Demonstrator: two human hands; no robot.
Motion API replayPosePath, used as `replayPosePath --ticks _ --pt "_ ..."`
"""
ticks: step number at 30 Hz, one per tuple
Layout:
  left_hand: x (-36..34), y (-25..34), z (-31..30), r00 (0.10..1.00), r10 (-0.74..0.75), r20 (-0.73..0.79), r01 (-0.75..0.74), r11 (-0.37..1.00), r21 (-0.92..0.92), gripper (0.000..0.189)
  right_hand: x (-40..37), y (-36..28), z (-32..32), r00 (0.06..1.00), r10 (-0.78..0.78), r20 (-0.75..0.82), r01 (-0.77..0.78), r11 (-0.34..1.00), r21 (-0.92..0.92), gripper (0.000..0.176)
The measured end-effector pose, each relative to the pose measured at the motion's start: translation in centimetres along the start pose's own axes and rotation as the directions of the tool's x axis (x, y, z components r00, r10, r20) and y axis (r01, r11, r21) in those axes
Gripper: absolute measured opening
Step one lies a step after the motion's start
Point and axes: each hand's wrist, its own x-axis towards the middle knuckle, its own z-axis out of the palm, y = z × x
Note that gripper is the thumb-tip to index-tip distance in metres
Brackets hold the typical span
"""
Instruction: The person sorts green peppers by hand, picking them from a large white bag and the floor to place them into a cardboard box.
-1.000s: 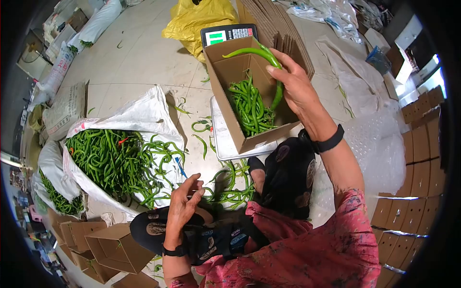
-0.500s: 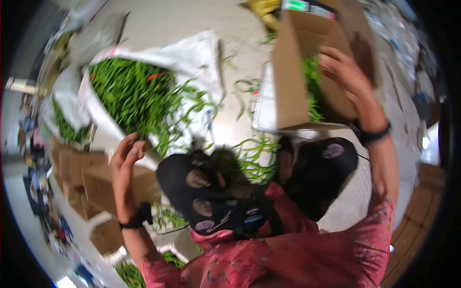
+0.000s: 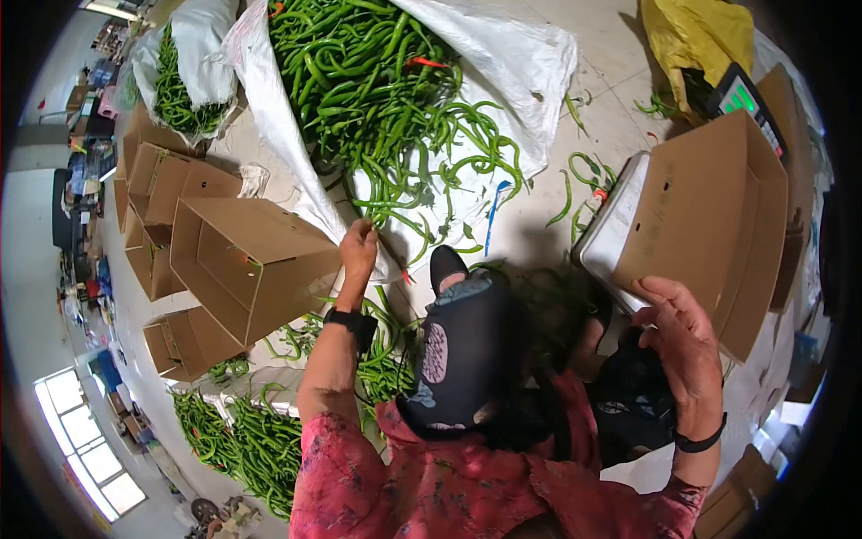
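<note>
My left hand point(image 3: 358, 250) is closed at the near edge of a white woven sack point(image 3: 539, 94), its fingers appearing to pinch the rim. Long green chili peppers point(image 3: 368, 81), a few of them red, fill the sack's mouth and spill onto its spread flap. On the other side, my right hand point(image 3: 687, 337) is open, thumb and fingers apart, beside the near end of a cardboard box point(image 3: 687, 202). That box stands on a white scale platform point(image 3: 597, 260); the inside of the box is mostly hidden from this angle.
Several cardboard boxes point(image 3: 251, 260) stand at the left. More peppers point(image 3: 242, 445) lie at lower left, and another pepper sack point(image 3: 202, 63) stands at upper left. A scale display point(image 3: 741, 101) with green digits and a yellow bag point(image 3: 700, 40) are at upper right.
The view has turned and shifted. My right hand has come out from over the box to its near end. My left hand has come to the sack's edge and closed.
</note>
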Motion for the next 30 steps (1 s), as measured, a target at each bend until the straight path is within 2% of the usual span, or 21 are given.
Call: replayPosePath --ticks 1,2,3,4,6,7,8,10,11,12,14,15,16,18,20,22,24,26,27,28,30 --pt "1.0 -0.2 0.2 1.000 -0.009 0.001 0.009 1.000 0.000 0.033 0.9 0.1 0.3 0.999 0.028 0.016 -0.028 0.999 -0.022 0.033" --pt "2.0 -0.3 0.8 0.990 0.136 0.022 -0.137 0.964 0.229 0.049 1.6 0.3 0.5 0.998 0.059 0.030 -0.058 0.997 -0.046 0.032" --pt "2.7 -0.4 1.4 0.960 0.269 0.075 -0.274 0.855 0.439 0.066 2.4 0.6 0.6 0.997 0.069 0.030 -0.067 0.996 -0.053 0.032" --pt "3.1 0.1 2.0 0.963 0.259 0.075 -0.265 0.858 0.439 0.066 3.1 0.9 0.6 0.995 0.094 0.033 -0.093 0.995 -0.043 0.031" --pt "4.0 0.9 3.4 0.986 0.030 0.163 -0.124 0.786 0.606 0.090 4.1 1.3 0.8 0.991 0.127 0.034 -0.126 0.991 -0.034 0.030" --pt "4.8 -0.1 4.2 0.983 -0.013 0.184 -0.107 0.772 0.626 0.097 4.6 1.3 0.9 0.990 0.142 0.009 -0.141 0.988 -0.065 0.027" --pt "5.5 -1.2 5.1 0.982 -0.017 0.187 -0.105 0.775 0.623 0.097 5.0 1.4 0.9 0.988 0.156 -0.018 -0.157 0.983 -0.096 0.025" --pt "6.6 -3.7 7.1 0.997 0.028 0.071 -0.069 0.744 0.665 0.098 5.8 1.5 0.9 0.985 0.172 -0.028 -0.174 0.981 -0.089 0.024" --pt "7.3 -5.0 8.2 0.999 0.041 0.019 -0.042 0.723 0.690 0.088 6.2 1.6 0.8 0.983 0.181 -0.033 -0.184 0.980 -0.078 0.024" --pt "8.0 -4.5 8.5 0.999 0.030 0.022 -0.037 0.722 0.691 0.088 6.6 1.7 0.6 0.981 0.191 -0.032 -0.193 0.978 -0.082 0.024" --pt "8.7 -2.4 8.6 0.977 -0.193 0.093 0.082 0.738 0.670 0.069 7.1 2.3 0.2 0.981 0.194 -0.008 -0.194 0.980 -0.040 0.029" --pt "8.3 -2.2 9.0 0.992 -0.121 0.025 0.072 0.730 0.680 0.052 7.3 2.3 0.3 0.979 0.203 -0.005 -0.203 0.978 -0.036 0.029" --pt "7.8 -2.0 9.3 0.992 -0.126 0.028 0.073 0.724 0.686 0.052 7.3 2.2 0.4 0.980 0.198 0.000 -0.198 0.979 -0.050 0.029" --pt "6.6 -1.4 9.8 0.988 -0.140 0.069 0.089 0.868 0.489 0.048 7.3 1.8 0.6 0.981 0.193 0.009 -0.192 0.979 -0.063 0.029" --pt "4.3 -0.1 10.3 0.985 -0.027 0.170 -0.041 0.922 0.386 0.046 7.0 1.6 0.7 0.982 0.186 0.040 -0.181 0.979 -0.092 0.028" --pt "2.1 3.8 9.8 0.954 -0.180 0.240 0.090 0.936 0.341 0.045 6.7 1.5 0.9 0.982 0.183 0.043 -0.180 0.981 -0.075 0.028" --pt "0.0 6.8 9.1 0.944 -0.180 0.278 0.113 0.964 0.240 0.046 6.4 1.7 0.9 0.982 0.181 0.046 -0.178 0.982 -0.060 0.028" --pt "-2.3 8.5 8.7 0.946 -0.105 0.306 0.121 0.992 -0.034 0.044 6.2 2.0 0.4 0.984 0.174 0.043 -0.172 0.984 -0.053 0.028" --pt "-3.4 9.0 8.8 0.959 -0.002 0.282 0.062 0.977 -0.204 0.038 6.2 2.2 0.6 0.983 0.177 0.053 -0.174 0.983 -0.055 0.028" --pt "-3.9 10.1 8.2 0.839 -0.148 0.524 0.402 0.818 -0.412 0.035 6.1 2.4 0.7 0.983 0.177 0.036 -0.175 0.983 -0.056 0.028" --pt "-4.5 11.7 7.2 0.581 -0.182 0.793 0.777 0.415 -0.474 0.031 5.9 2.3 1.0 0.985 0.173 0.012 -0.172 0.983 -0.062 0.028"
